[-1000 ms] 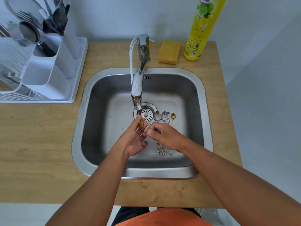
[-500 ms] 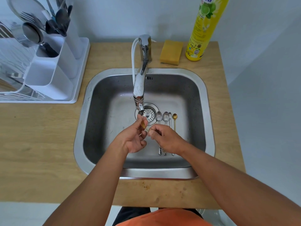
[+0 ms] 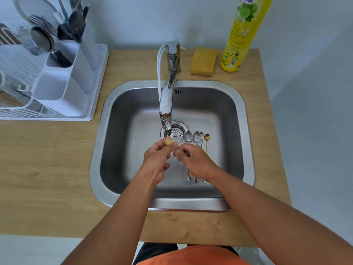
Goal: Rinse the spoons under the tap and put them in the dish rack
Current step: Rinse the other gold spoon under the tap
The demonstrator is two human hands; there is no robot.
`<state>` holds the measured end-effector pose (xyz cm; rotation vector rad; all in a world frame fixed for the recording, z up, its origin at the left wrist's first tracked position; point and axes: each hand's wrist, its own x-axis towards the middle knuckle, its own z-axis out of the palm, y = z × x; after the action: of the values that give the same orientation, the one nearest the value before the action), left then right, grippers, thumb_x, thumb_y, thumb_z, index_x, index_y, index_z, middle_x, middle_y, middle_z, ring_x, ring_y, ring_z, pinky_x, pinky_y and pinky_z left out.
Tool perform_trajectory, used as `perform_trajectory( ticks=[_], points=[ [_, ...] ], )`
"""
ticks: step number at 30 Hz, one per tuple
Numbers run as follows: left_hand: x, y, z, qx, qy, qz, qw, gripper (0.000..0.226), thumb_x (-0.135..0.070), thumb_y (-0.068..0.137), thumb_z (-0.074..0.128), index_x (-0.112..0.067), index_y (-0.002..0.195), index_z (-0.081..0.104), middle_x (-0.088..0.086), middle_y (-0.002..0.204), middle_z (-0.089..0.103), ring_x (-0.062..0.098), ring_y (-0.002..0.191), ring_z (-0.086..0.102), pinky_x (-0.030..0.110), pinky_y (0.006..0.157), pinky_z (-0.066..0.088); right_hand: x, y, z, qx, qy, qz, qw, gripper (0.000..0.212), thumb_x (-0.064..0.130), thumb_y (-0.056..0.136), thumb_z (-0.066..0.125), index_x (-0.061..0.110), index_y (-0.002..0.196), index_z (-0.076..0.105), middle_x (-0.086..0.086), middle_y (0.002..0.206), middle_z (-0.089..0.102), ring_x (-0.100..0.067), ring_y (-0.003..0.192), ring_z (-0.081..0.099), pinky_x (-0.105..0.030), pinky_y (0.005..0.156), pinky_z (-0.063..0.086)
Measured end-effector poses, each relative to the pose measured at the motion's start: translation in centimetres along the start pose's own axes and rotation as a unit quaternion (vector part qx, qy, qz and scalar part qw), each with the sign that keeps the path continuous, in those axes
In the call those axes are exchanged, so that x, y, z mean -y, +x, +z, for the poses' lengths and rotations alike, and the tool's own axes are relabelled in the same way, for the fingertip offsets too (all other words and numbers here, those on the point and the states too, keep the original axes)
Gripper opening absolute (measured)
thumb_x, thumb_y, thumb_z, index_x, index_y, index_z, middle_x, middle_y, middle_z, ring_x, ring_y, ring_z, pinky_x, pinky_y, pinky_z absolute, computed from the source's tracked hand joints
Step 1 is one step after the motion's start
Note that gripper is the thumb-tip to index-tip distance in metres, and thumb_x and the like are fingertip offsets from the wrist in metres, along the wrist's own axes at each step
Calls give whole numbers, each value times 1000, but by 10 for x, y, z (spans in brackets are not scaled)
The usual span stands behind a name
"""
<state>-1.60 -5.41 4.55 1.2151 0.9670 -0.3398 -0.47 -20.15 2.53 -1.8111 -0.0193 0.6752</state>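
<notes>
Under the tap [image 3: 165,104]: left hand [image 3: 155,159] pinching gold spoon [image 3: 168,141]; right hand [image 3: 193,159] curled round its handle; four spoons [image 3: 196,138] right of tap.

Home kitchen, steel sink [image 3: 99,150], dish rack [image 3: 95,77]

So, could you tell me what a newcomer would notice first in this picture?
Two hands meet over the steel sink under the tap: the left hand holds a gold spoon at the spout, the right hand pinching its handle. Four more spoons lie beside the drain.
</notes>
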Motion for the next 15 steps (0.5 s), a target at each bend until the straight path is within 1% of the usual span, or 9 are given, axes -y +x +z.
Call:
perform_trajectory(
  ticks=[2, 3, 6, 8, 9, 11, 13, 15],
  points=[
    [-1, 1, 3, -35, 0, 12, 999, 24, -33, 72, 95, -28, 90, 80, -14, 71, 71, 11, 71, 54, 28, 52, 40, 1, 0, 3, 1, 2, 1, 1000, 18, 28, 104, 59, 23, 93, 72, -2, 86, 71, -11, 70, 58, -27, 64, 48],
    [-2, 2, 4, -43, -4, 16, 999, 27, -38, 70, 95, -28, 89, 80, -13, 71, 73, 11, 71, 55, 28, 51, 40, 2, 0, 4, -1, 3, -1, 1000, 18, 28, 104, 59, 23, 92, 72, -3, 86, 71, -9, 70, 58, -26, 65, 49],
    [-5, 4, 4, -58, -10, 16, 998, 28, -50, 77, 88, -25, 87, 79, -13, 72, 74, 10, 67, 54, 27, 52, 39, 3, -1, 5, -12, 7, -2, 1000, 20, 27, 104, 59, 23, 89, 71, 2, 79, 68, -1, 55, 49, -22, 56, 44],
    [-6, 5, 4, -70, -6, 18, 997, 28, -51, 82, 84, -24, 84, 79, -10, 75, 74, 10, 65, 52, 26, 50, 38, 4, -2, 4, -30, -16, 2, 999, 18, 30, 103, 60, 24, 89, 70, 7, 80, 69, -2, 55, 51, -27, 59, 46],
    [-7, 5, 4, -82, -3, 23, 996, 27, -50, 83, 84, -23, 84, 79, -8, 75, 74, 11, 64, 52, 26, 51, 39, 4, -2, 5, -40, -47, 1, 998, 17, 33, 102, 60, 25, 90, 70, 9, 82, 71, -4, 61, 57, -30, 63, 50],
    [-8, 5, 5, -115, 5, 40, 993, 26, -46, 84, 84, -21, 82, 79, -7, 71, 74, 11, 63, 54, 28, 56, 42, 6, -2, 6, -54, -146, -11, 988, 15, 39, 99, 59, 30, 92, 69, 12, 86, 73, -11, 78, 66, -36, 73, 55],
    [-10, 5, 7, -142, 9, 58, 988, 24, -44, 86, 84, -21, 80, 79, -7, 72, 75, 10, 66, 60, 27, 60, 45, 11, -1, 9, -63, -220, -25, 973, 13, 41, 98, 58, 34, 97, 70, 15, 90, 73, -14, 86, 67, -36, 77, 56],
    [-11, 2, 9, -156, 3, 68, 985, 24, -44, 89, 81, -21, 82, 80, -6, 78, 78, 10, 69, 64, 26, 60, 46, 16, 2, 12, -65, -260, -38, 963, 15, 39, 99, 57, 34, 103, 71, 14, 95, 74, -16, 89, 68, -35, 77, 56]
  ],
)
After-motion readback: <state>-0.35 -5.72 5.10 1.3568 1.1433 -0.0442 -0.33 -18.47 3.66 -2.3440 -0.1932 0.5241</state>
